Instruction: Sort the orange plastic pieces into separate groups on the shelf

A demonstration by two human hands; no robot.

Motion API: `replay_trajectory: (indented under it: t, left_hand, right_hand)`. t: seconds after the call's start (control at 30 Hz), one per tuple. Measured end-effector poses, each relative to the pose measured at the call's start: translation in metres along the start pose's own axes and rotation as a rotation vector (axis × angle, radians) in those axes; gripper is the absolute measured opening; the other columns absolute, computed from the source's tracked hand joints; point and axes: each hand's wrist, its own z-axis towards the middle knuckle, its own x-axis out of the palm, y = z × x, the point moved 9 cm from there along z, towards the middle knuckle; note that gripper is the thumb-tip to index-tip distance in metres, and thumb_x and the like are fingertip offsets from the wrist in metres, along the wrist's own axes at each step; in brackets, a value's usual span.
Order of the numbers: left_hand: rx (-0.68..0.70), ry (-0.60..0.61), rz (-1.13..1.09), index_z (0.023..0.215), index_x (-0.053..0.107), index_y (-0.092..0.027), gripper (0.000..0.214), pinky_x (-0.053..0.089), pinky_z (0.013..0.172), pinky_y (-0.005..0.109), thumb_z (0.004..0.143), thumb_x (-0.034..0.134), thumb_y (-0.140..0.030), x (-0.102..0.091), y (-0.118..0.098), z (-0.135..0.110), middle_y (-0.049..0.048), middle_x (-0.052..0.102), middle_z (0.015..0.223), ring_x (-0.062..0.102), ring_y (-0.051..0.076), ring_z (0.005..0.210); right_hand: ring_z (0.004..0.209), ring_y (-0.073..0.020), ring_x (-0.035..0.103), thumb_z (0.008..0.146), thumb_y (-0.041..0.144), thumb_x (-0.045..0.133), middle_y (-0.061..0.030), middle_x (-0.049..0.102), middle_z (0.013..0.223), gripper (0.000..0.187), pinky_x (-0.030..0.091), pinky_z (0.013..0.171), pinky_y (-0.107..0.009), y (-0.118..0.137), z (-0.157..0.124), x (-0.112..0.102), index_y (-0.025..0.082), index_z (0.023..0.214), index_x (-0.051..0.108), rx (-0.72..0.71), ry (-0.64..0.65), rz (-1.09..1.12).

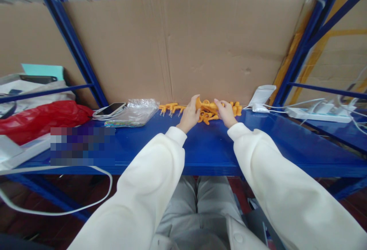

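Observation:
Both my arms reach to the back of the blue shelf. My left hand [190, 114] is closed around the side of an orange plastic figure [198, 103], fingers upright. My right hand [226, 113] has its fingers closed on an orange piece at the right of the same cluster. Under and between the hands lies a pile of orange figures [206, 117], partly overlapping. Left of my left hand, a few orange figure keychains [171, 107] with small metal chains lie in a row against the cardboard. Exact shapes in the pile are too small to make out.
A clear plastic bag [136, 113] and a phone [111, 109] lie to the left, beyond them a red bag [48, 118]. At right are a white stand [261, 98] and a power strip [318, 114] with cables. A cardboard panel [200, 47] and blue posts [76, 47] bound the shelf [212, 146].

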Motion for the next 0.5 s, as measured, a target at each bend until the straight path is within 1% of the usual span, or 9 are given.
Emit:
replay_trajectory:
  t: [0.07, 0.13, 0.2, 0.27, 0.37, 0.5]
  left_hand:
    - [-0.005, 0.007, -0.019, 0.146, 0.039, -0.016, 0.061, 0.053, 0.101, 0.036, 0.087, 0.053, -0.008, 0.002, -0.004, 0.0, 0.0128, 0.065, 0.128, 0.065, 0.024, 0.119]
    - [-0.021, 0.018, -0.044, 0.145, 0.04, -0.015, 0.061, 0.054, 0.097, 0.034, 0.086, 0.054, -0.01, 0.003, -0.005, -0.001, 0.0122, 0.068, 0.123, 0.068, 0.023, 0.112]
    - [-0.043, 0.029, -0.07, 0.144, 0.041, -0.014, 0.061, 0.055, 0.093, 0.032, 0.085, 0.056, -0.01, 0.005, -0.005, -0.002, 0.0113, 0.07, 0.117, 0.07, 0.021, 0.103]
    - [-0.06, 0.032, -0.093, 0.143, 0.041, -0.015, 0.061, 0.055, 0.089, 0.03, 0.084, 0.057, -0.011, 0.006, -0.004, -0.002, 0.0099, 0.072, 0.113, 0.071, 0.02, 0.096]
    - [-0.071, 0.022, -0.126, 0.142, 0.043, -0.017, 0.06, 0.055, 0.085, 0.029, 0.083, 0.058, -0.012, 0.006, -0.003, -0.003, 0.0082, 0.073, 0.109, 0.071, 0.018, 0.09]
    - [-0.092, 0.014, -0.158, 0.138, 0.045, -0.018, 0.059, 0.055, 0.079, 0.029, 0.081, 0.062, -0.012, 0.007, 0.0, -0.003, 0.0063, 0.073, 0.101, 0.07, 0.017, 0.083]
  right_hand:
    - [0.058, -0.0158, 0.044, 0.086, 0.069, 0.053, 0.0029, 0.036, 0.053, 0.053, 0.04, 0.058, -0.031, 0.007, 0.0, -0.009, 0.026, 0.06, 0.035, -0.041, -0.081, -0.095]
    - [0.06, -0.0149, 0.041, 0.089, 0.056, 0.052, 0.0036, 0.034, 0.055, 0.047, 0.036, 0.059, -0.03, 0.014, 0.0, -0.015, 0.025, 0.058, 0.034, -0.062, -0.129, -0.164]
    - [0.059, -0.014, 0.037, 0.089, 0.04, 0.051, 0.0044, 0.03, 0.055, 0.04, 0.033, 0.058, -0.029, 0.02, -0.001, -0.019, 0.025, 0.056, 0.032, -0.065, -0.158, -0.195]
    - [0.059, -0.0133, 0.033, 0.086, 0.027, 0.049, 0.0051, 0.028, 0.055, 0.036, 0.03, 0.058, -0.029, 0.024, -0.002, -0.021, 0.025, 0.055, 0.03, -0.052, -0.176, -0.197]
    - [0.058, -0.0129, 0.031, 0.082, 0.02, 0.048, 0.0058, 0.026, 0.054, 0.035, 0.029, 0.059, -0.028, 0.027, -0.003, -0.022, 0.025, 0.053, 0.029, -0.032, -0.185, -0.188]
    - [0.058, -0.0134, 0.031, 0.081, 0.019, 0.049, 0.0058, 0.026, 0.055, 0.034, 0.03, 0.059, -0.028, 0.03, -0.003, -0.022, 0.025, 0.054, 0.029, -0.028, -0.18, -0.2]
